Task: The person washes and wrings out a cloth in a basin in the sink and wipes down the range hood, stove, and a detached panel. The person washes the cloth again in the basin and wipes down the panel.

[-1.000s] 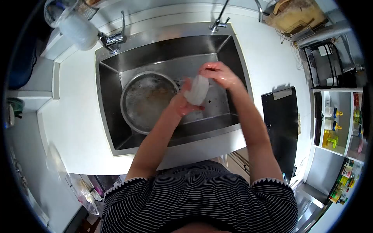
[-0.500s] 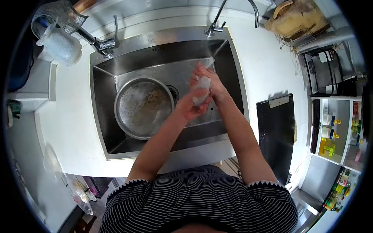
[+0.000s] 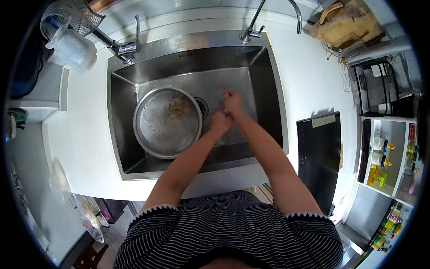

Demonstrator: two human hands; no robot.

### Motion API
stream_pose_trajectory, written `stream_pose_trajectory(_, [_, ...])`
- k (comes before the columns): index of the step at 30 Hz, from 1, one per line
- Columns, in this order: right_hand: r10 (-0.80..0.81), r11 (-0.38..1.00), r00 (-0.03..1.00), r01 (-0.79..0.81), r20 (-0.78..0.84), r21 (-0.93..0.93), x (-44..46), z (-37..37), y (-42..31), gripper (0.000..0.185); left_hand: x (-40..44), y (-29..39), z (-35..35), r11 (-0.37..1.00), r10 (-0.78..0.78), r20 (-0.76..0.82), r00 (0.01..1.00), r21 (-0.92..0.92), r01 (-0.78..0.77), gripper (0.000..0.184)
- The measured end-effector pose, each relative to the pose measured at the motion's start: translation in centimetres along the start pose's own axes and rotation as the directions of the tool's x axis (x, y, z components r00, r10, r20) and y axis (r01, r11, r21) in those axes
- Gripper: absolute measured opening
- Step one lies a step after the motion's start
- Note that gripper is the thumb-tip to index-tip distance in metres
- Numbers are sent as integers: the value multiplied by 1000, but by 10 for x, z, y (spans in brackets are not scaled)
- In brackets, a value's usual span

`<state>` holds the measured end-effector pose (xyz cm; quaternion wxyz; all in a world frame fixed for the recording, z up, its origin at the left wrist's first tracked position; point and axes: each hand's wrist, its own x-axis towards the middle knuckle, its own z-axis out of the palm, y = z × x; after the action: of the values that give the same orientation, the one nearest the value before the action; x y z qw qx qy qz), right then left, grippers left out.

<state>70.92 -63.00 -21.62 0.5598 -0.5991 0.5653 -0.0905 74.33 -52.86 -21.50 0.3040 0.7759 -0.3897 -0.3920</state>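
Note:
Both of my hands are together over the right half of the steel sink [image 3: 268, 96]. My left hand [image 3: 221, 122] is closed, its fingers against the heel of my right hand. Just beyond it, my right hand [image 3: 232, 102] is closed as well, with a fingertip sticking out. The whitish thing seen earlier does not show now; whether the fists hold it is hidden. To their left, a round metal basin [image 3: 154, 123] holds water with brownish bits. The drain [image 3: 202, 108] lies between the basin and my hands.
Behind the sink stand a lever faucet [image 3: 130, 46] and a thin curved tap [image 3: 247, 34]. A white netted bundle [image 3: 74, 49] hangs at the upper left. A black board [image 3: 319, 157] lies on the right counter; shelves [image 3: 380, 152] with bottles stand farther right.
My hands have closed and come together lower in the sink. The whitish thing between them has gone out of sight. The basin has stayed in the sink.

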Motion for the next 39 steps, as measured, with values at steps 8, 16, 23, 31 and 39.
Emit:
stream_pose_trajectory(8, [-634, 391, 627, -246, 453, 887, -88, -77, -95, 25, -51, 101, -63, -145, 728, 468, 500, -608, 781, 22])
stream_pose_trajectory(16, [-226, 775, 796, -203, 562, 599, -72, -82, -102, 16, -41, 101, -60, 296, 24, 675, 738, -710, 639, 12])
stream_pose_trajectory(23, [-76, 857, 989, 0, 125, 516, -21, -24, -29, 16, -12, 50, -19, 842, -194, 227, 954, -461, 281, 22])
stream_pose_trajectory(31, [123, 888, 980, -39, -154, 458, -25, -28, 16, 40, -11, 48, -44, 850, 170, 76, 983, 494, -185, 52])
stream_pose_trajectory(39, [-109, 793, 993, 60, 45, 606, -130, -77, -34, 18, 4, 58, -121, 901, -76, 576, 814, -310, 304, 65])
